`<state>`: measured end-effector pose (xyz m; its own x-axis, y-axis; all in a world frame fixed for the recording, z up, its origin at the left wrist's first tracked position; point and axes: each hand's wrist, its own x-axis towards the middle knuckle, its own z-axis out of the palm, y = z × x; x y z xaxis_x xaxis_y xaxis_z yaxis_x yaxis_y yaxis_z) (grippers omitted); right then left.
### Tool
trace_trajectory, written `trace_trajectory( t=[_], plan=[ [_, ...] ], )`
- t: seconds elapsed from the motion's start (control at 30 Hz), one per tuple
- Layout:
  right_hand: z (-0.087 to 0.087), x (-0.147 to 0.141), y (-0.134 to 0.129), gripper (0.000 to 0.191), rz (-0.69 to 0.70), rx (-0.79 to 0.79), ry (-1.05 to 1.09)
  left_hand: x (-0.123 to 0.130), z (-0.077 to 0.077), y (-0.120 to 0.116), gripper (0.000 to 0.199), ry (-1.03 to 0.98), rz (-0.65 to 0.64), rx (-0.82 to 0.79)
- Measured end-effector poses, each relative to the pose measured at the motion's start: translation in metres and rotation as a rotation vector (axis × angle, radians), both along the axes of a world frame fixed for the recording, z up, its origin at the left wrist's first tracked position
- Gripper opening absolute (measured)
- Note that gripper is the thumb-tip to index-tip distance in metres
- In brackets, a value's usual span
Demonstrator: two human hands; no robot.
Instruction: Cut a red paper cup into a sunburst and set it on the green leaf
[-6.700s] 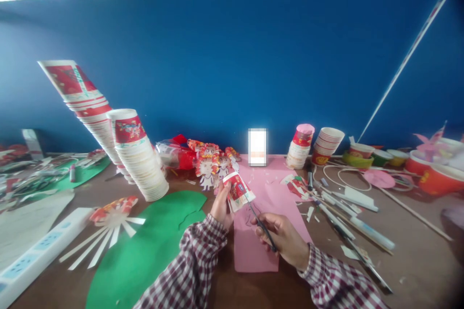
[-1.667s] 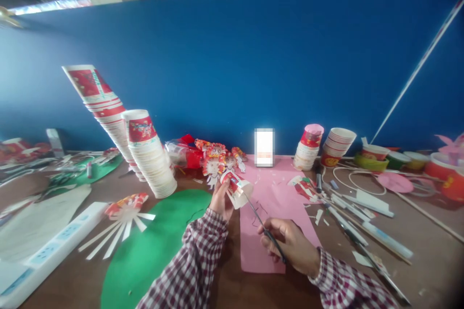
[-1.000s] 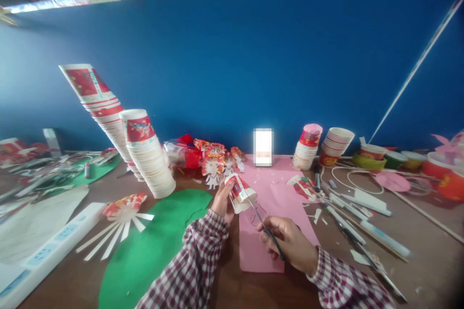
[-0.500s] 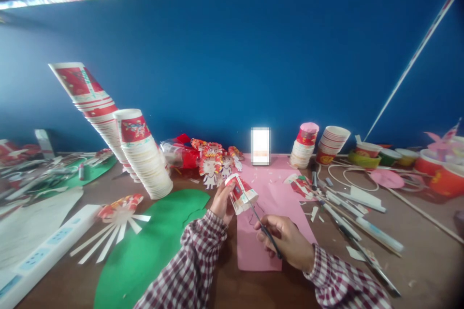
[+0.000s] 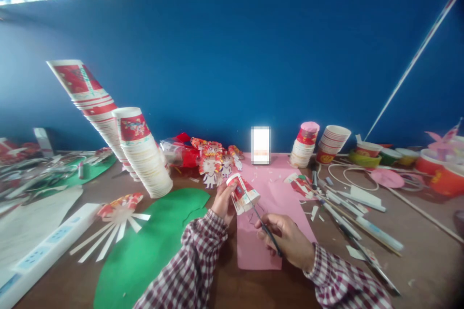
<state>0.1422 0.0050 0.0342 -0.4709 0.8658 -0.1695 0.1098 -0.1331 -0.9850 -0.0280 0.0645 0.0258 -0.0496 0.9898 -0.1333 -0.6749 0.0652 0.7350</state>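
Note:
A red and white paper cup (image 5: 243, 194) is tilted in the grip of my left hand (image 5: 222, 203), its fingers wrapped around the cup's left side. My right hand (image 5: 286, 239) is closed around the dark handles of a pair of scissors (image 5: 266, 229). The blades reach up and left over the cup's side from its lower rim; whether they are parted I cannot tell. Beneath both hands lies a pink paper sheet (image 5: 259, 251). Just behind the cup are several paper figures (image 5: 210, 169) with red and orange tops.
Tall leaning stacks of paper cups (image 5: 147, 164) stand left, near a green paper shape (image 5: 130, 260), a cut cup with strips (image 5: 121, 215) and a white power strip (image 5: 47, 251). Pens and brushes (image 5: 362, 231) lie right. Shorter cup stacks (image 5: 333, 142) stand before the blue partition (image 5: 217, 58).
The cup has shifted very slightly to the right in my left hand. Both hands keep nearly the same place, with the scissors still at the cup.

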Motion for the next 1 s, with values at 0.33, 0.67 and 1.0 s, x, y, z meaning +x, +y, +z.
trace_trajectory(
  t=[0.33,0.67,1.0],
  plan=[
    [-0.0021,0.0018,0.0001,0.027,-0.003,0.052,-0.031,0.0,0.0037,-0.0008,0.028,-0.01,0.019,0.036],
    [0.0009,0.0014,-0.0017,0.024,-0.009,0.123,-0.083,-0.0029,0.0001,0.0038,0.024,-0.09,-0.014,-0.025],
    [0.0051,0.0024,-0.0018,0.025,0.003,0.189,-0.132,-0.0033,0.0011,0.0034,0.022,-0.087,-0.013,-0.026]
  ],
)
